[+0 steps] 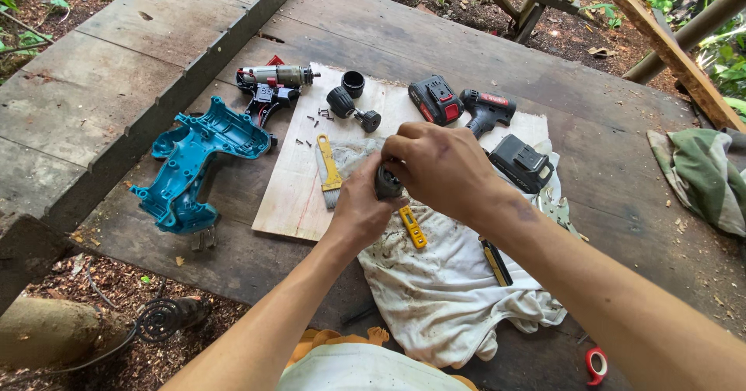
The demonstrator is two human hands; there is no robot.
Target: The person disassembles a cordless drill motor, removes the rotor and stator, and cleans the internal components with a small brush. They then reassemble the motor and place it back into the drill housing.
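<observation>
Two bare forearms seen, no sleeves, no gloves, no watch, no rings made out. Left hand (359, 208) and right hand (439, 170) uncovered; dark smudges noted on right wrist and on back of right hand, grime-like. Knuckles and tendons clearly outlined on right hand. At bottom edge of view, pale cream garment worn over lap or torso, with orange-yellow cloth showing beneath it at both sides. Fingernails not made out. Nothing else of body shown.

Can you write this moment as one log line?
left hand: holds dark round part | right hand: on part | below: white cloth
</observation>
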